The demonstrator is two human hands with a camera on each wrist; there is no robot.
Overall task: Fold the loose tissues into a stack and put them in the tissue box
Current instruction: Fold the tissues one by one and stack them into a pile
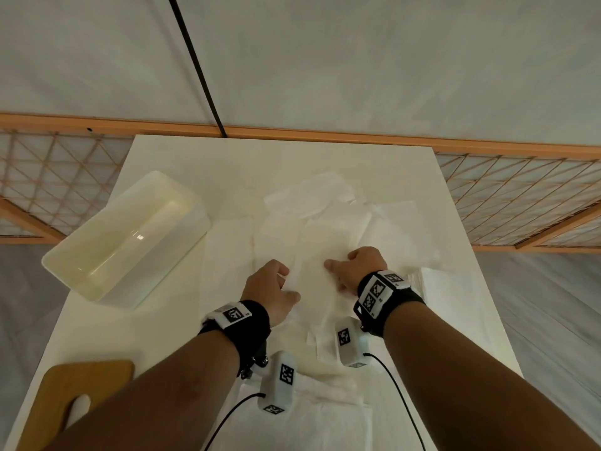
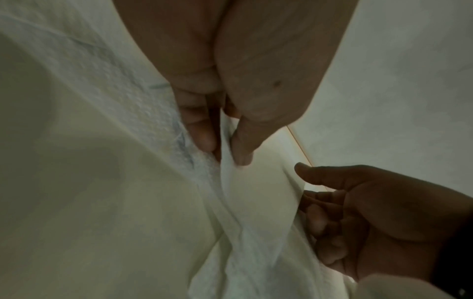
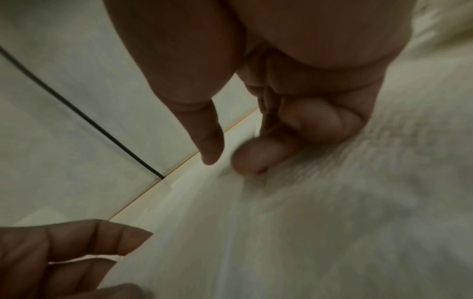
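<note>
Tissue pinched in our left hand, right hand curled at its other edge: we keep corners aligned, pull gently.

Your left hand and right hand rest on one thin white paper tissue between them. More loose white tissues lie beyond your fingers; the translucent rectangular plastic box sits left of your grip.

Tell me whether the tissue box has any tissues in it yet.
Empty: the head view shows the tissue box with a bare, glossy bottom; the tissues lie on the table.
</note>
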